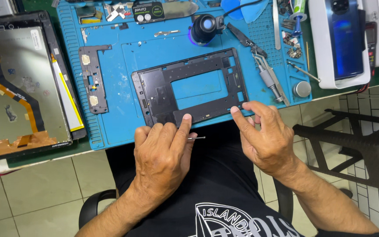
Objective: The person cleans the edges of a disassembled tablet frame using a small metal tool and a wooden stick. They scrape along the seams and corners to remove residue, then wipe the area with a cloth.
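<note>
Tablet frame point(189, 87) lies mid-mat point(115, 127) at the tabletop's near edge, narrow bracket point(93, 79) to its left, opened tablet point(18, 87) off-mat further left, tweezers point(266, 72) right, phone point(345, 37) at far right.

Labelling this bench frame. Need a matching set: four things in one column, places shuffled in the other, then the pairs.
Things:
1. black frame
2. narrow black bracket
3. opened tablet
4. phone

Places:
A. on the white stand, far right
B. off the mat, far left
C. middle of the blue mat, under both hands' fingertips
D. on the mat, left of the frame

Pairs: 1-C, 2-D, 3-B, 4-A
</note>
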